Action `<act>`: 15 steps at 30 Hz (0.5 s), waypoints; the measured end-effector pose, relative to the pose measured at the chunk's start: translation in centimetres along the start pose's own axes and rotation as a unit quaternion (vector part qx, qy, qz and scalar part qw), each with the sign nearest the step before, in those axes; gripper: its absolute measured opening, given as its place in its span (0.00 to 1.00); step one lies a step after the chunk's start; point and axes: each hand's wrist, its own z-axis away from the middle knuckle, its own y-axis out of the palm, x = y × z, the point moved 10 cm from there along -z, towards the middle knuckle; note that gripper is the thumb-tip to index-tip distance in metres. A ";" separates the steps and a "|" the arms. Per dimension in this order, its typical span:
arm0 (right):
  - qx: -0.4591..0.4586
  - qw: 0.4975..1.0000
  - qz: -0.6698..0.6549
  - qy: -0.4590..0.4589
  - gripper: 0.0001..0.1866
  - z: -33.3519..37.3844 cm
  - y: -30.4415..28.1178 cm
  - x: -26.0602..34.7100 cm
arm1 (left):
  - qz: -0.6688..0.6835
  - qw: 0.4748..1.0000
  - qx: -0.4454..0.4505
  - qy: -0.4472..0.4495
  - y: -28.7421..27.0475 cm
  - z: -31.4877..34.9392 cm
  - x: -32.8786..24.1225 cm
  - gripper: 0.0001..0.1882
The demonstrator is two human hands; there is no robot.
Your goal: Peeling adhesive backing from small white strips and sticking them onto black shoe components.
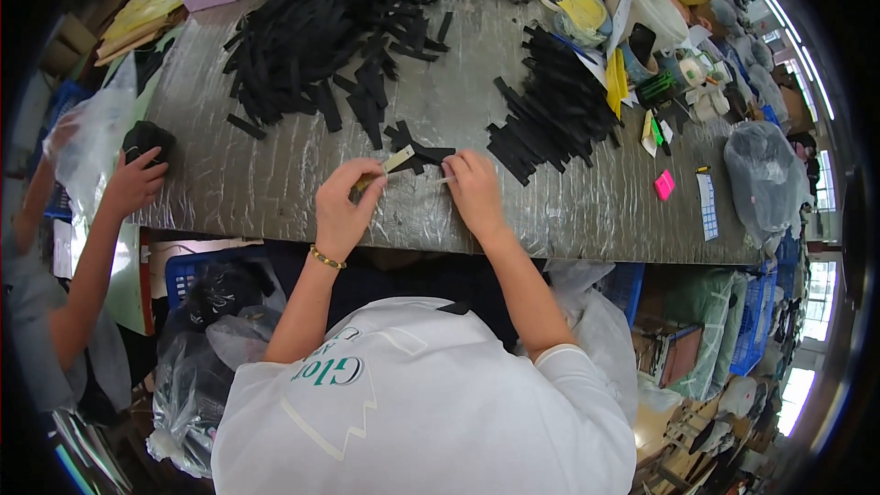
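Observation:
My left hand [346, 206] is closed in a pinch around a narrow, flat, pale-yellow strip [400, 159] with a small dark mark near its end; I cannot tell its kind. My right hand [475, 194] is closed too, its fingertips on a thin whitish piece [446, 181] too small to name. Just beyond both hands lie a few short black fabric strips [423, 155], one reaching to my right fingertips. Past them spreads a big tangled heap of black strips [312, 41]. A flatter row of black strips [559, 115] lies to the right.
The table [477, 55] has a shiny plastic-covered top. On its right are a white bucket [655, 9], a pink pad [664, 185], a ruled paper strip [707, 206] and a plastic bag [763, 174]. At left, another person's hand [136, 185] touches a black bundle [149, 144].

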 end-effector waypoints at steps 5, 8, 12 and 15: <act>0.013 0.990 0.029 -0.136 0.12 3.0 -3.4 2.4 | -0.006 0.998 0.046 0.043 1.9 0.0 -1.4 0.07; 0.048 0.987 0.044 -0.148 0.13 5.0 -3.7 2.8 | -0.038 0.986 0.135 0.085 5.2 0.9 -2.0 0.07; 0.064 0.990 0.042 -0.119 0.13 6.2 -3.3 2.3 | -0.054 0.970 0.194 0.137 7.8 1.9 -2.4 0.06; 0.034 0.998 -0.044 -0.017 0.11 6.0 -3.5 1.1 | -0.045 0.967 0.202 0.147 8.5 2.2 -2.0 0.07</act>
